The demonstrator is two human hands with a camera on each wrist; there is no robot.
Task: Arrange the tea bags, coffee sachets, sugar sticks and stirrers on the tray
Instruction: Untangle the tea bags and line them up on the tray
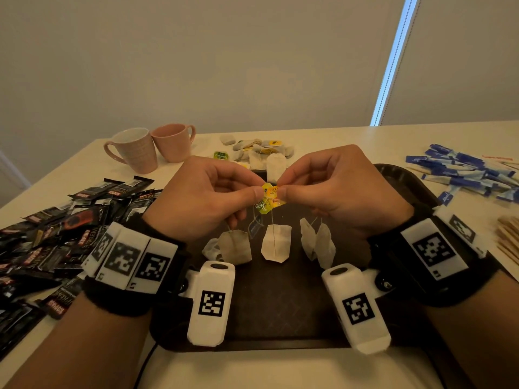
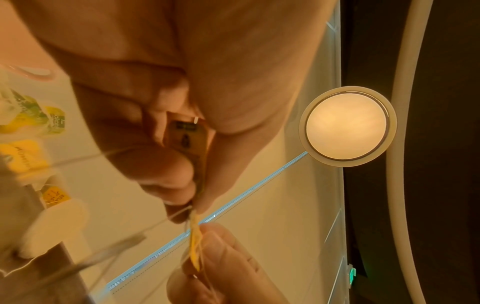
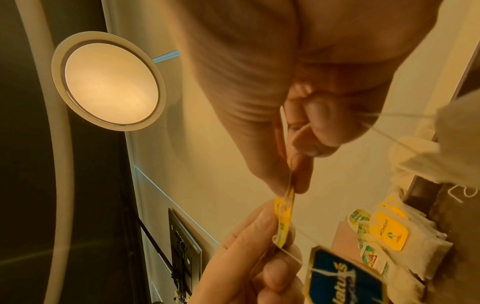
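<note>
tangled strings are the risk: my left hand [image 1: 207, 197] and right hand [image 1: 337, 192] both pinch the paper tags [image 1: 270, 192] of tea bags [image 1: 275, 242] dangling over the tray [image 1: 398, 181]; pulling apart could tear one.

coffee sachets [image 1: 42, 248] cut off left, stirrers [image 1: 509, 237] cut off right

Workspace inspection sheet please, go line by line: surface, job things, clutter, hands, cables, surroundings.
Surface: pale table with dark tray.
Job's things: tea bags hang over the tray; more tea bags behind; coffee sachets left; sugar sticks and stirrers right.
Clutter: two pink mugs.
Hands: left hand and right hand pinch yellow tags.
Cables: black cable at the near edge.
Surroundings: plain wall; ceiling lamp.
</note>
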